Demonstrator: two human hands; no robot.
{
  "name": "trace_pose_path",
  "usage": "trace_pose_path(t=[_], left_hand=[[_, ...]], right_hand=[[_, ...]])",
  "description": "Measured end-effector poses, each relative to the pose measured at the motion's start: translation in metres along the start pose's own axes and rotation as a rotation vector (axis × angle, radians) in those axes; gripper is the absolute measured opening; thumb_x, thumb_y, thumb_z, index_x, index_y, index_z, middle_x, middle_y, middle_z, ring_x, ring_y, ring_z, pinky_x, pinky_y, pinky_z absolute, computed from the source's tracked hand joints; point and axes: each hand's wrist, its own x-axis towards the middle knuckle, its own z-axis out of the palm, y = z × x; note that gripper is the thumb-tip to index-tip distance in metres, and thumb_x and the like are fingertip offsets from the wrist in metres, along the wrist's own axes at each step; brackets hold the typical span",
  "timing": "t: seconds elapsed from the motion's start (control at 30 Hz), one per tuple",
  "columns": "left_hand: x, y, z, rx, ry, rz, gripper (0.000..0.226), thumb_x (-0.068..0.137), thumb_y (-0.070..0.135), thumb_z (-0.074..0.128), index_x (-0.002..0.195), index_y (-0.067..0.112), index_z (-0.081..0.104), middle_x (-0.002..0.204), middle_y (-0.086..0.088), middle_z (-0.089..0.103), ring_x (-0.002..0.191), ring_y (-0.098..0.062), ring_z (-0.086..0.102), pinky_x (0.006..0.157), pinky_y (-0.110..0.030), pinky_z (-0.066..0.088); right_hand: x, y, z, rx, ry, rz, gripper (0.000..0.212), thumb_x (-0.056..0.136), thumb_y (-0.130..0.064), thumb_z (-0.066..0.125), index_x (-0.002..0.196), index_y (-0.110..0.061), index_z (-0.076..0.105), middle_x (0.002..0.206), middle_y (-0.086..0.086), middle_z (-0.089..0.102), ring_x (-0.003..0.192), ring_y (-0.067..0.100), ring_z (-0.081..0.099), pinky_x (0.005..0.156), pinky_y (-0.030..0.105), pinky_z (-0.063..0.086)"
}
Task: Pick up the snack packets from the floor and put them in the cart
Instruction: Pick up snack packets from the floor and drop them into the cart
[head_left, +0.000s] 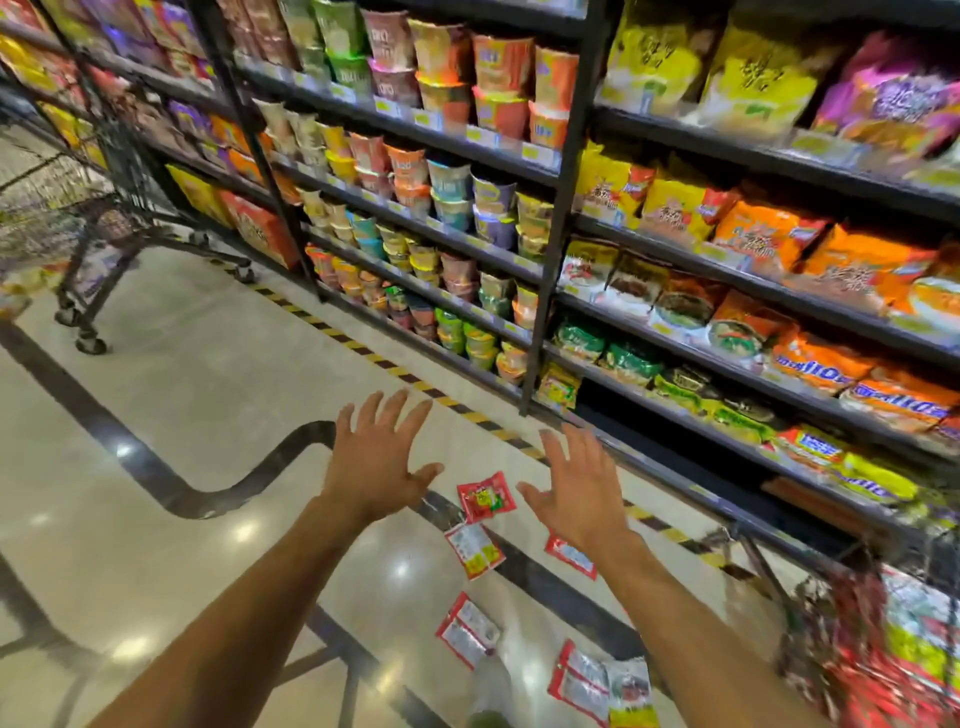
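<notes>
Along the right, stocked shelves (571, 270); underneath, glossy floor (208, 395) with a hazard-striped edge. Far upper left, a wire cart (78, 234), well apart from the hands. Lower right, something wire-framed and blurred, possibly a second cart, not clear enough to say.

Both arms stretched forward: left hand (376, 457) and right hand (576, 488) bare, fingers (397, 410) spread wide apart, holding nothing.

Between the two hands and slightly nearer the body, a red snack packet (485, 496), flat on the floor, nearly square and tilted, so no clear long axis. Nearer the right thumb, by the look of it. More packets (467, 629) scattered beside the right forearm. Likely next: reaching down, right hand first.
</notes>
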Motion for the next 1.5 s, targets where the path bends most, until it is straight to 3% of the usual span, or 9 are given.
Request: trace_pose_path(t=[0.1,0.27,0.5,0.73,1.03,1.13,1.23,1.33,1.5], left_hand=[[0.039,-0.009,0.036,-0.048,-0.061,0.036,0.089,0.088,0.075,0.05,0.162,0.039,0.014,0.171,-0.002,0.015,0.157,-0.034,0.013,0.125,-0.06,0.012],[0.103,-0.015,0.115,-0.031,-0.155,0.149,0.089,0.085,0.071,0.053,0.161,0.039,0.021,0.17,-0.002,0.023,0.155,-0.036,0.022,0.121,-0.062,0.019],[0.198,-0.018,0.254,-0.008,-0.208,0.372,0.088,0.083,0.072,0.055,0.159,0.038,0.028,0.166,-0.002,0.032,0.152,-0.035,0.03,0.121,-0.062,0.02],[0.267,-0.01,0.409,0.026,-0.241,0.696,0.086,0.079,0.067,0.062,0.152,0.025,0.047,0.156,-0.007,0.048,0.142,-0.037,0.044,0.115,-0.059,0.031],[0.292,0.024,0.63,0.048,-0.289,1.056,0.087,0.072,0.067,0.053,0.149,0.028,0.047,0.148,-0.01,0.055,0.135,-0.036,0.052,0.113,-0.056,0.032],[0.291,0.035,0.702,0.095,-0.326,1.14,0.089,0.071,0.067,0.056,0.15,0.028,0.047,0.151,-0.009,0.052,0.138,-0.036,0.05,0.114,-0.058,0.032],[0.287,0.042,0.765,0.129,-0.352,1.207,0.092,0.069,0.065,0.067,0.151,0.027,0.048,0.153,-0.009,0.05,0.138,-0.036,0.049,0.113,-0.057,0.028],[0.285,0.049,0.822,0.183,-0.394,1.25,0.098,0.07,0.065,0.074,0.154,0.027,0.04,0.157,-0.007,0.045,0.143,-0.034,0.043,0.116,-0.056,0.027],[0.286,0.05,0.897,0.245,-0.426,1.301,0.108,0.061,0.059,0.084,0.151,0.021,0.039,0.143,-0.007,0.053,0.131,-0.033,0.049,0.11,-0.055,0.031]], right_hand=[[0.032,0.005,0.038,0.032,-0.046,0.021,0.08,0.09,-0.069,0.052,0.155,-0.025,0.036,0.162,0.014,0.036,0.149,0.038,0.033,0.119,0.052,0.034],[0.071,0.017,0.112,0.071,-0.119,0.114,0.09,0.084,-0.078,0.029,0.154,-0.024,0.042,0.16,0.016,0.037,0.147,0.04,0.035,0.116,0.054,0.037],[0.112,0.034,0.23,0.108,-0.131,0.28,0.08,0.086,-0.067,0.048,0.153,-0.024,0.042,0.155,0.014,0.043,0.143,0.039,0.041,0.114,0.053,0.038],[0.127,0.043,0.38,0.213,-0.127,0.512,0.081,0.08,-0.062,0.064,0.148,-0.018,0.049,0.148,0.018,0.051,0.137,0.042,0.048,0.105,0.055,0.048],[0.106,0.045,0.588,0.23,-0.167,0.692,0.087,0.085,-0.064,0.055,0.157,-0.018,0.038,0.154,0.017,0.046,0.142,0.039,0.042,0.112,0.052,0.04],[0.089,0.044,0.657,0.28,-0.214,0.7,0.092,0.084,-0.064,0.06,0.159,-0.019,0.033,0.158,0.015,0.042,0.145,0.038,0.039,0.115,0.053,0.038],[0.073,0.038,0.723,0.285,-0.288,0.652,0.09,0.08,-0.062,0.066,0.154,-0.019,0.04,0.155,0.015,0.044,0.142,0.039,0.043,0.113,0.054,0.041],[0.059,0.028,0.782,0.317,-0.403,0.613,0.094,0.077,-0.059,0.074,0.154,-0.023,0.036,0.159,0.012,0.039,0.148,0.037,0.036,0.118,0.052,0.034],[0.047,0.015,0.855,0.335,-0.533,0.553,0.104,0.055,-0.043,0.095,0.145,-0.024,0.048,0.152,0.015,0.048,0.142,0.04,0.044,0.117,0.059,0.036]])
